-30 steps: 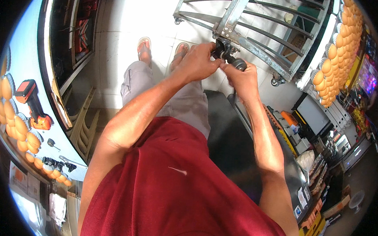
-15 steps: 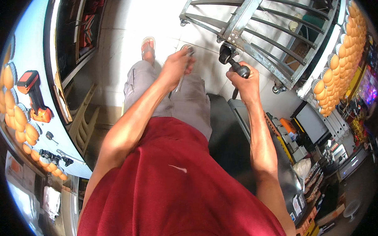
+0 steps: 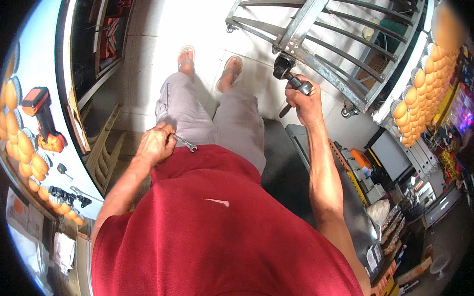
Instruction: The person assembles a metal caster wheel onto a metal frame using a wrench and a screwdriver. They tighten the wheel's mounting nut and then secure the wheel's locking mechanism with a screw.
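Note:
My left hand (image 3: 159,143) is down at my left thigh, its fingers closed around a silver wrench (image 3: 187,143). The open-ended jaw sticks out to the right over the hem of my red shirt. My right hand (image 3: 305,101) grips a black round-headed tool (image 3: 305,88), which looks like a ratchet; its handle end shows below the fingers. The tool reaches up to a black caster wheel (image 3: 284,67) at the near corner of a grey metal slatted frame (image 3: 336,68). Exactly where tool and caster meet is too small to tell.
An orange-and-black cordless drill (image 3: 42,117) lies on the light blue surface at left, near several small black parts (image 3: 68,197). A second caster (image 3: 349,111) sits under the frame. At right, a black seat or bench top (image 3: 283,165) borders shelves crowded with tools and boxes.
My left hand has moved from above my knees down and left to my thigh, carrying the wrench. My right hand stays at the caster, with the tool's handle tilted slightly further left.

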The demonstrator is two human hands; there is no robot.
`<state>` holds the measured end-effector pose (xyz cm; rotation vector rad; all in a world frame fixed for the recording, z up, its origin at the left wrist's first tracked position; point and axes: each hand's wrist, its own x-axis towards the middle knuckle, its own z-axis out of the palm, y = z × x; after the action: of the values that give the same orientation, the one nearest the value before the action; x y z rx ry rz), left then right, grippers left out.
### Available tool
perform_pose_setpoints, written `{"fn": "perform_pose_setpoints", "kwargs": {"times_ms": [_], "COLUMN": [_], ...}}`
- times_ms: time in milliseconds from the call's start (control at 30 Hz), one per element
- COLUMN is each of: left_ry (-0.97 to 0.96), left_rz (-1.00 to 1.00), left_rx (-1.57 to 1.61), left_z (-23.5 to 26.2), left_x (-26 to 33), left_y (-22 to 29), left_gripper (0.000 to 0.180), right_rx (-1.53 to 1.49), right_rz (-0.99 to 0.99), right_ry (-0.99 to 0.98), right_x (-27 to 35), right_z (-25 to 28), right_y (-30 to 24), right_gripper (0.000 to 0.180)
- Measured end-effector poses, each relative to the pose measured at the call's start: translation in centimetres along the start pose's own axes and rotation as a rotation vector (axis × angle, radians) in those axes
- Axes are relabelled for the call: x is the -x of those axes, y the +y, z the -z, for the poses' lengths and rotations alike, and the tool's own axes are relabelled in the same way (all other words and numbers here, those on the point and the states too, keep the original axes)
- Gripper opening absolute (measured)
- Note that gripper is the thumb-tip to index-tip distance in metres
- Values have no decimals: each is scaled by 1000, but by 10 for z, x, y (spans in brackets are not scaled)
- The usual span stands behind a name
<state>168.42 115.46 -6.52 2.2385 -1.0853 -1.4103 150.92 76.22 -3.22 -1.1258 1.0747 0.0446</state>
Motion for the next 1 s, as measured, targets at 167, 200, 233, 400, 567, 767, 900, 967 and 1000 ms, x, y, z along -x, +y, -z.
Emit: {"fn": "perform_pose_setpoints", "kwargs": {"times_ms": [167,200,233,400,567,767,900,967,1000], "left_ry": [-242,-305,-336,-5,292,424,522,556,577], "left_rz": [-440,-519,-556,-230,-201,-248,-252,-264,-273], "left_rx": [25,54,35,430,755,869,788,775,768], "left_z": [29,28,27,20,3,-8,-11,-14,-16], "left_x": [-15,-22,-29,-96,-162,-166,-161,-161,-161], "left_y": [2,1,2,62,147,177,182,182,182], "left_gripper": [18,17,14,35,43,40,39,38,38], "right_rx": [-73,-75,-54,35,47,58,36,51,60], "right_rz": [18,21,19,52,126,125,105,113,117], "right_ry": [-17,-26,-37,-54,-97,-92,-79,-85,-92], "right_x": [-3,-4,-5,-9,-16,-15,-14,-15,-15], "right_z": [-2,-1,0,10,12,12,12,14,14], "right_y": [1,2,2,9,16,18,18,19,19], "right_gripper": [11,11,11,15,28,31,31,30,30]}}
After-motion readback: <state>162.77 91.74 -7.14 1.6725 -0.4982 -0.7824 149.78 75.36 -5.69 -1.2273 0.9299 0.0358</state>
